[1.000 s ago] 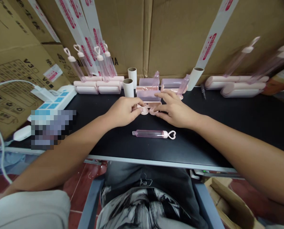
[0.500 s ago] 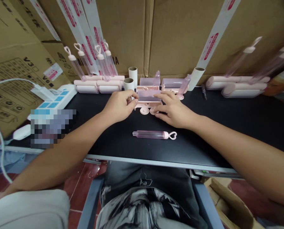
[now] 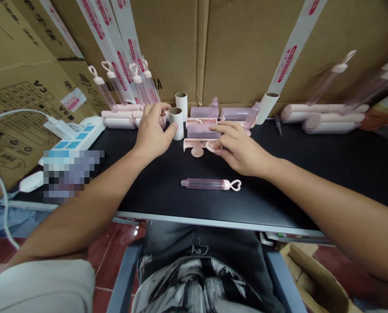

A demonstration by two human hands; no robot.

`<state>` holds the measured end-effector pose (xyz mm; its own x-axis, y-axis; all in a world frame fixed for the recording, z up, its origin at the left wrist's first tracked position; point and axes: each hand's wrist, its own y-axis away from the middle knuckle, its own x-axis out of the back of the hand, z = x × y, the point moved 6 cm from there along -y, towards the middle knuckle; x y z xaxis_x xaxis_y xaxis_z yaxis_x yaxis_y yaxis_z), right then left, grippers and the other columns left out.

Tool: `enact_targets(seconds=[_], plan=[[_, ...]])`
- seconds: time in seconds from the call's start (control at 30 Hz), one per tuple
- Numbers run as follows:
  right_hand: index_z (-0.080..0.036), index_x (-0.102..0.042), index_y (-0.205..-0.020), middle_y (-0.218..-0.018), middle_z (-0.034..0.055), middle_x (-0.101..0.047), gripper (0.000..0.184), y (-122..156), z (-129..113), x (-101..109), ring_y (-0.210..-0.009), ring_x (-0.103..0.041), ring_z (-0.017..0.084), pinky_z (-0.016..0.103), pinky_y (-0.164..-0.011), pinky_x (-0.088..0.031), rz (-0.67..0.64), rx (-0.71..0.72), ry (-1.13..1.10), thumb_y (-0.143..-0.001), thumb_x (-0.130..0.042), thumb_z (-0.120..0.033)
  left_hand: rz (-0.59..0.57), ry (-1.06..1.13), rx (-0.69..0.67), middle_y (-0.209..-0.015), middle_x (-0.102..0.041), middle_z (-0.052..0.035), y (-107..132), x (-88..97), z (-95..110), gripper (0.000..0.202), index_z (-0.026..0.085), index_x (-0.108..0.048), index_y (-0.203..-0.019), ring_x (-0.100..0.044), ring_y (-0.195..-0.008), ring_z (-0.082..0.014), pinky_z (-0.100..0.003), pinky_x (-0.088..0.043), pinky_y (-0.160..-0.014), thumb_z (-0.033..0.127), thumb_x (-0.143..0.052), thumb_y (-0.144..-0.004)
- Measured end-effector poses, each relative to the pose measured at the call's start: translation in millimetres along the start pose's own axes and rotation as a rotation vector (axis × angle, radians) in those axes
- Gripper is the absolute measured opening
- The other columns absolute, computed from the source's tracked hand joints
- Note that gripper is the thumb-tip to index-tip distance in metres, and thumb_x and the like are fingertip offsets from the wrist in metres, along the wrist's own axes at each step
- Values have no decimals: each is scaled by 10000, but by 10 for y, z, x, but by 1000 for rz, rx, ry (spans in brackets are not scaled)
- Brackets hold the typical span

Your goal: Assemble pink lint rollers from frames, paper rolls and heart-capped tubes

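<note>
My left hand [image 3: 154, 131] reaches around the left side of a white cardboard tube [image 3: 177, 126], fingers and thumb spread apart; whether it touches the tube I cannot tell. My right hand [image 3: 237, 148] pinches a small pink disc [image 3: 210, 146] between thumb and fingers, in front of a long pink holder [image 3: 194, 143]. Behind that holder lies a clear purple cover [image 3: 198, 131]. A second pink disc [image 3: 197, 151] rests flat on the black table. Closer to me lies a clear pink tube with a heart-shaped loop [image 3: 207, 184].
Assembled pink holders [image 3: 117, 119] with upright tubes stand at the back left, and similar holders [image 3: 333, 124] at the right. Another cardboard tube [image 3: 268, 106] leans near a small screwdriver-like tool [image 3: 279, 126]. A power strip [image 3: 76, 141] lies left. Cardboard [image 3: 239, 52] walls the back.
My left hand has moved left and back from the pink holder to the cardboard tube, its fingers opening. My right hand has lifted the right-hand disc off the table.
</note>
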<state>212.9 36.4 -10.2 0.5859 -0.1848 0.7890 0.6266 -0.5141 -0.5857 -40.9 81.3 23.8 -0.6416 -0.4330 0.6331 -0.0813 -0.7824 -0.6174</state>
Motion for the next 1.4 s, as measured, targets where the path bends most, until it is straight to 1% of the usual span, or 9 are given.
enact_targets(seconds=[0.13, 0.33, 0.47, 0.57, 0.7, 0.8, 0.97, 1.17, 1.4], plan=[[-269, -601, -996, -1390, 129, -764, 106, -17, -63, 179, -1347, -685, 337, 588, -1121, -530, 147, -15, -134, -1078, -539, -248, 8, 22, 18, -1494, -632, -137, -109, -115, -216, 745, 272, -521, -1515, -648, -1288, -285, -410, -573, -1035, 300, -850, -847], [-267, -608, -1002, -1148, 92, -812, 143, 26, 8, 173, -1104, -781, 287, 450, -949, -598, 267, -83, -213, -1092, -587, -376, -70, 119, 92, -1384, -751, -121, -174, -370, -416, 899, 268, -402, -1648, -729, -1004, -203, -389, -586, -993, 279, -832, -859], [-282, -646, -1323, -1147, 72, -801, 312, 51, 99, 128, -1001, -782, 241, 389, -873, -627, 314, -114, -310, -1056, -676, -439, -45, 147, 15, -1336, -779, -91, -196, -368, -414, 836, 289, -472, -1598, -738, -993, -206, -400, -600, -993, 237, -818, -838], [-300, -658, -1430, -1096, 43, -808, 438, 30, 61, 156, -912, -767, 210, 371, -853, -634, 312, -75, -323, -1009, -739, -392, 24, 132, -79, -1358, -751, -91, -191, -236, -313, 733, 272, -539, -1533, -733, -1151, -247, -416, -598, -1045, 261, -794, -845], [-278, -793, -1136, -914, 23, -790, 206, -10, -86, 239, -820, -746, 209, 384, -822, -637, 328, 9, -250, -940, -779, -339, 32, 155, -211, -1408, -700, -103, -76, -62, -17, 643, 254, -602, -1493, -713, -1243, -301, -446, -607, -1047, 315, -741, -868], [-267, -754, -1033, -918, 32, -782, 177, -14, -63, 234, -797, -748, 212, 379, -755, -643, 347, -96, -391, -918, -807, -390, -88, 153, -339, -1366, -730, -94, 87, -43, 273, 715, 258, -607, -1523, -723, -1233, -325, -473, -603, -1062, 349, -759, -831], [-263, -603, -836, -952, 54, -775, 436, 33, 46, 207, -900, -757, 234, 404, -822, -656, 479, -337, -642, -852, -890, -591, -305, 164, -430, -1401, -749, -80, 321, -134, 589, 783, 221, -564, -1563, -761, -1170, -264, -386, -604, -1055, 317, -768, -814], [-232, -615, -708, -1089, 95, -818, 501, -10, -95, 177, -1009, -771, 268, 463, -944, -628, 401, -350, -692, -843, -907, -616, -339, 151, -460, -1407, -760, -83, 389, -171, 676, 612, 205, -630, -1443, -767, -1159, -239, -360, -598, -1056, 300, -764, -854], [-236, -692, -766, -1130, 91, -839, 418, -14, -167, 187, -1055, -770, 279, 464, -967, -602, 343, -287, -613, -867, -900, -585, -301, 193, -509, -1377, -762, -85, 406, -168, 669, 655, 199, -588, -1487, -769, -1160, -232, -349, -608, -1052, 325, -773, -871]])
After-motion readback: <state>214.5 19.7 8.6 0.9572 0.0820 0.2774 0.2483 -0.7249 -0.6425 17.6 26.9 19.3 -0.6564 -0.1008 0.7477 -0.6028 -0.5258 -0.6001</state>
